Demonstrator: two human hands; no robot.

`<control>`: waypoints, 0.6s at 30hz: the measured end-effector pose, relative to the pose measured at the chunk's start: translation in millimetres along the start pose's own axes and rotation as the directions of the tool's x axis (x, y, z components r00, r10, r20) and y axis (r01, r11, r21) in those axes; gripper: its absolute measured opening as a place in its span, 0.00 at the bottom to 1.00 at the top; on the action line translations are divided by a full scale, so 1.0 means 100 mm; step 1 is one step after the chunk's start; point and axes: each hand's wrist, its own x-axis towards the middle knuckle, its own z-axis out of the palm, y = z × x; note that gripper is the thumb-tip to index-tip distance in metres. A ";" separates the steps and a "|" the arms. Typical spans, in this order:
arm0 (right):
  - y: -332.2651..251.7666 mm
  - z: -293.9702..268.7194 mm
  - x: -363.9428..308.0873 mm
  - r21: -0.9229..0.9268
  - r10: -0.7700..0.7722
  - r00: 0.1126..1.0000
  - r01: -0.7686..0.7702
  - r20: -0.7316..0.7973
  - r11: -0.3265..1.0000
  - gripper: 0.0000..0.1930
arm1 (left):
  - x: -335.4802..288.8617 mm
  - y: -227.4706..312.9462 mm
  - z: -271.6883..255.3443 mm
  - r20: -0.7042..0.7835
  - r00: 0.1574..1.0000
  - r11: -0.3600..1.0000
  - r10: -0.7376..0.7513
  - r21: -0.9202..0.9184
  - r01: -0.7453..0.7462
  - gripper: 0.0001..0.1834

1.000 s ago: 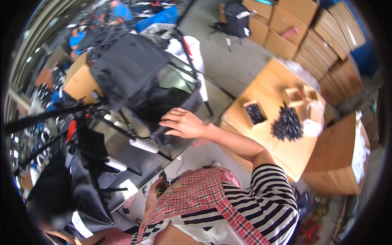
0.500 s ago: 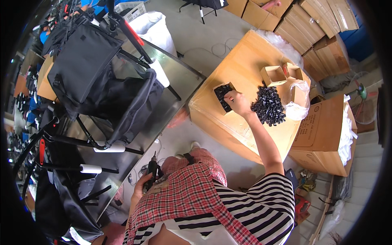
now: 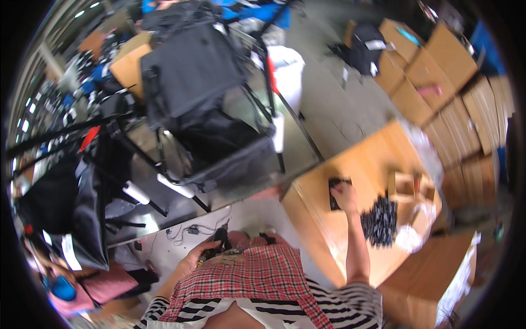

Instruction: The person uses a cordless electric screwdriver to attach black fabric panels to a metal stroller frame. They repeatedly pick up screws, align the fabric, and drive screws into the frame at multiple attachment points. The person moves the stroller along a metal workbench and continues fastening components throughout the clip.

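My right hand (image 3: 344, 196) is at a small open cardboard box (image 3: 332, 203) of black pieces, on top of a large carton (image 3: 312, 192). Its fingers are curled closed over the pieces; what they pinch is hidden and blurred. Low at my waist, my left hand (image 3: 193, 259) grips a dark power screwdriver (image 3: 218, 241), its bit pointing up and away from me. Right of my right forearm lies a heap of small black plastic parts (image 3: 379, 222). A black fabric folding chair (image 3: 192, 71) with a tubular frame rests on the metal table (image 3: 298, 148) to the left.
Two small open boxes (image 3: 404, 185) and a clear plastic bag (image 3: 411, 233) lie beyond the heap. A large open carton (image 3: 424, 274) stands at the right. More cartons (image 3: 460, 120) are stacked behind. Another person's pink-clad legs (image 3: 109, 282) show at lower left. Cables (image 3: 192, 227) lie on the floor.
My view has swung to the left, so the carton and chair sit further right and lower, and the picture is blurred. My right hand stays at the small box; my left keeps the power screwdriver.
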 end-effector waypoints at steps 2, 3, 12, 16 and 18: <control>-0.18 -0.20 0.06 0.341 -0.197 0.968 0.240 -0.155 0.909 0.05 | 0.00 -0.05 0.02 0.082 0.991 0.994 0.104 0.002 -0.105 0.34; -0.44 -0.35 0.12 0.580 -0.182 0.979 0.202 -0.094 0.789 0.03 | -0.07 -0.02 0.04 0.115 0.985 0.991 0.126 0.017 -0.129 0.35; -3.41 -0.27 -0.02 0.785 -0.757 0.640 0.533 -0.131 0.315 0.06 | -1.12 0.51 0.72 0.517 0.660 0.734 0.545 0.084 -0.673 0.61; -4.28 -0.18 -0.35 0.712 -0.877 0.459 0.663 -0.144 0.231 0.09 | -1.43 0.66 0.67 0.651 0.434 0.581 0.623 -0.013 -0.814 0.62; -4.51 -0.12 -0.50 0.721 -0.894 0.415 0.670 -0.167 0.176 0.09 | -1.53 0.67 0.61 0.648 0.418 0.590 0.636 -0.060 -0.805 0.63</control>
